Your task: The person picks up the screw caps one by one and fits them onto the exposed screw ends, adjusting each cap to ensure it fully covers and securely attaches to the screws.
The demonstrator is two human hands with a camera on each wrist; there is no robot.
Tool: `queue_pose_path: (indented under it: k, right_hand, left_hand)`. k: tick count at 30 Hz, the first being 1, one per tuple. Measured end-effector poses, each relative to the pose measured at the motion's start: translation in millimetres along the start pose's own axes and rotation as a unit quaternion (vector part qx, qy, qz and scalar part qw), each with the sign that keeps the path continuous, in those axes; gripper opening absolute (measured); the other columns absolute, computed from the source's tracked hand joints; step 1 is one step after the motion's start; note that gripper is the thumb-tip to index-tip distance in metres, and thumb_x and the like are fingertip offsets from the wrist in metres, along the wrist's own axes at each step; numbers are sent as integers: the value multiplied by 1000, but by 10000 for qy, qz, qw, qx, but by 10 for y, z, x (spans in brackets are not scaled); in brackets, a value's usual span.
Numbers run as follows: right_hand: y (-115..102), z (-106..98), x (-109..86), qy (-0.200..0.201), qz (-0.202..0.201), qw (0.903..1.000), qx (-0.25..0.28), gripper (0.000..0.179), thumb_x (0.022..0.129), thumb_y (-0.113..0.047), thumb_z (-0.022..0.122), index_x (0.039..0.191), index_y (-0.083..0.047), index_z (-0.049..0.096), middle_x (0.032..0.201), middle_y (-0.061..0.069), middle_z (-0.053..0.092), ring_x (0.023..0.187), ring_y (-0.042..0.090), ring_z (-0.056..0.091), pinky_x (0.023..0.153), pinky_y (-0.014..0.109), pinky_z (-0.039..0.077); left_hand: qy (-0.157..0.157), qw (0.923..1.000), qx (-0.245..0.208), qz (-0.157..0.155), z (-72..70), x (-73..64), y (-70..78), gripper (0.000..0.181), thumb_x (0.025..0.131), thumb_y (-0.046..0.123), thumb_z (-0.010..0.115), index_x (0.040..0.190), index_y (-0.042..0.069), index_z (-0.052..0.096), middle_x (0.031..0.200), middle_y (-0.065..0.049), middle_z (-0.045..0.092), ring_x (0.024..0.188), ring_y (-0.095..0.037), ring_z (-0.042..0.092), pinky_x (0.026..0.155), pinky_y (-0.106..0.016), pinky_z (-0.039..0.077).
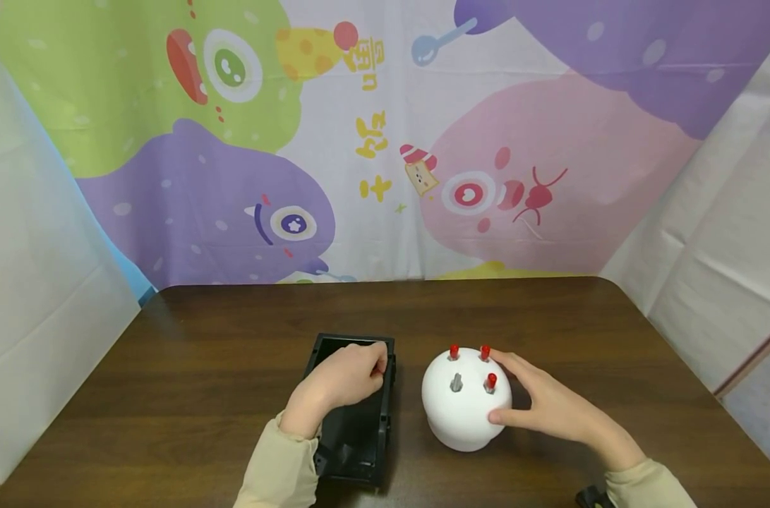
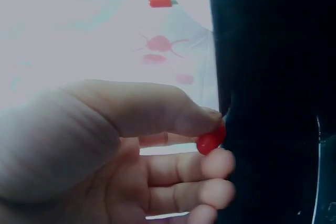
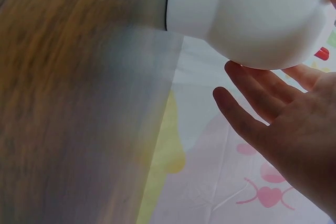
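My left hand [image 1: 349, 377] is over the black tray [image 1: 383, 423], pinching a small red cap [image 2: 210, 141] between thumb and index finger; the head view hides the cap. A white rounded body [image 1: 464, 420] stands on the table to the right of the tray. Metal posts stick up from its top. Three carry red caps [image 1: 491, 382], while one grey post [image 1: 456, 383] at the front left is bare. With thumb and fingers spread around its right side, my right hand [image 1: 552, 403] holds the white body. In the right wrist view, fingertips [image 3: 234, 67] touch its curved side.
The brown wooden table [image 1: 200, 381] carries everything. A printed cartoon curtain [image 1: 372, 233] hangs behind its far edge, with pale sheets [image 1: 41, 296] at both sides. A dark object [image 1: 591, 497] shows by the right sleeve at the bottom edge.
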State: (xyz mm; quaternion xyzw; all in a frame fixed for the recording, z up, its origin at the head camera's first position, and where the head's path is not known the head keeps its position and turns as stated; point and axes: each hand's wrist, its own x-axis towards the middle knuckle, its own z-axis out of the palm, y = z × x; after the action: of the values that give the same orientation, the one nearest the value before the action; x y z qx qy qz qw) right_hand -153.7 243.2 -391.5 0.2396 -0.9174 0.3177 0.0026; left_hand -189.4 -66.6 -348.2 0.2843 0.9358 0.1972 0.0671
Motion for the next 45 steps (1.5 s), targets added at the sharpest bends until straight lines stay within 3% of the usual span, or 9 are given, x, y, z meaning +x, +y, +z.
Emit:
queue_pose_path:
  k: [8,20,30,38,45]
  right_hand:
    - [13,-11,-2,-3,-3,10000,-46,83,71,-51,70,138,-17,34,137,8,41,125,29,39,94,54,36]
    - [9,-4,1,-19,6,10000,-30,83,72,-51,69,138,-16,35,137,8,41,125,27,40,94,53,36]
    - [16,2,9,-26,28,10000,-15,83,72,-51,69,138,-15,35,137,7,41,125,26,40,95,52,36]
    - [19,7,-1,-94,103,9999,72,83,73,-51,69,139,-15,33,138,8,40,125,27,40,94,53,36]
    - [16,5,0,-119,87,9999,90,82,73,-50,68,139,-17,32,137,6,40,124,25,41,94,51,37]
  left_hand:
    - [533,9978,289,266,-67,2,82,14,86,8,52,75,15,49,64,5,44,55,-9,38,55,-25,34]
    - [961,9925,357,673,-142,-6,335,8,87,14,53,81,17,58,73,8,49,64,-8,45,60,-22,39]
    - [906,9920,95,878,-146,-17,472,10,86,13,55,96,15,57,89,5,57,68,-7,49,63,-20,43]
    - [1002,9878,65,1186,-115,16,575,5,85,12,58,87,16,56,82,6,51,69,-8,47,60,-17,42]
    - [1011,9845,84,1429,-94,49,659,9,85,15,61,94,14,61,89,4,56,72,-7,50,64,-15,45]
